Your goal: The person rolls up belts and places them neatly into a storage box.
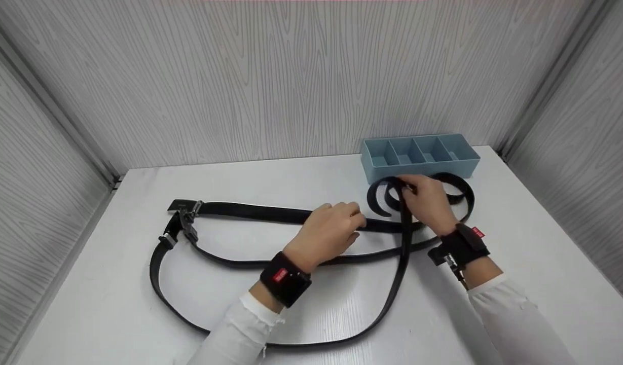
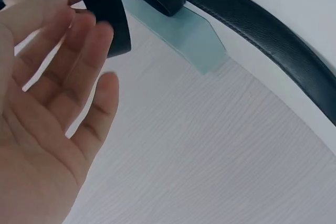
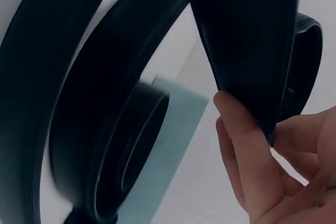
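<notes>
We're pinching a black belt [image 1: 406, 238] near its curled end with the right grip [image 1: 427, 198], just in front of the blue box [image 1: 428, 169]; the rest is looping across the desk [image 1: 270, 182]. Left grip [image 1: 325, 233] is hovering empty, fingers relaxed. We're expecting light, bendy, springy stuff, stiff across its width, slightly slippery, not fragile. We're favouring flat faces between thumb and fingers; buckles [image 1: 190, 233] are probably weighing most.
</notes>
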The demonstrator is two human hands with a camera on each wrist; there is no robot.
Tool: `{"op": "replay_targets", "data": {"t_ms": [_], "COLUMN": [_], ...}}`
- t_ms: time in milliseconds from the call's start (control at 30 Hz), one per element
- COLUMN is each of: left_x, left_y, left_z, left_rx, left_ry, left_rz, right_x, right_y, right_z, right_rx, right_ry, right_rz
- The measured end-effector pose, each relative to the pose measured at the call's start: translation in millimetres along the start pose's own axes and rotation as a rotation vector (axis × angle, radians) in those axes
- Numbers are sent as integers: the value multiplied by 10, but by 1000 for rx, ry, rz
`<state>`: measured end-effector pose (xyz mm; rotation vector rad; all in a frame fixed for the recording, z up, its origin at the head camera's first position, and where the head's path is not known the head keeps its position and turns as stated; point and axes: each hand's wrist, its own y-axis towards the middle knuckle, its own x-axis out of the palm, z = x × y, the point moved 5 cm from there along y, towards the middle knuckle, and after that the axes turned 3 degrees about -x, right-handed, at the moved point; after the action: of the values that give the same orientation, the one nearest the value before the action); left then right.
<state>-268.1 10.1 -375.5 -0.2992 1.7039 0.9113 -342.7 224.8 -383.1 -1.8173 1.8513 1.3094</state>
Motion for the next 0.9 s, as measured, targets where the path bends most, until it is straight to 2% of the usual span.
{"op": "replay_targets", "data": {"t_ms": [100,167,267,433,567,700,900], "left_x": [148,228,271,266,283,296,307], "left_y": [139,165,159,144,106,63,17], "left_z": [-42,-71,-103,-111,-97,-129,-244], "left_rx": [-62,-96,-122,-103,-79,-81,-139], "left_ry": [19,18,4,-10,-20,-72,-187], "left_rz": [25,32,49,64,82,167,264], "right_x": [138,207,271,279,296,339,439], "right_y": [-63,-127,-217,-328,-412,-468,-485], "right_z": [-59,-100,-166,-259,-245,-191,-177], "right_rx": [5,3,-8,-7,66,153,205], "right_ry": [2,0,11,71,143,231,341], "right_rz": [-7,-22,-42,-66,-125,-192,-265]}}
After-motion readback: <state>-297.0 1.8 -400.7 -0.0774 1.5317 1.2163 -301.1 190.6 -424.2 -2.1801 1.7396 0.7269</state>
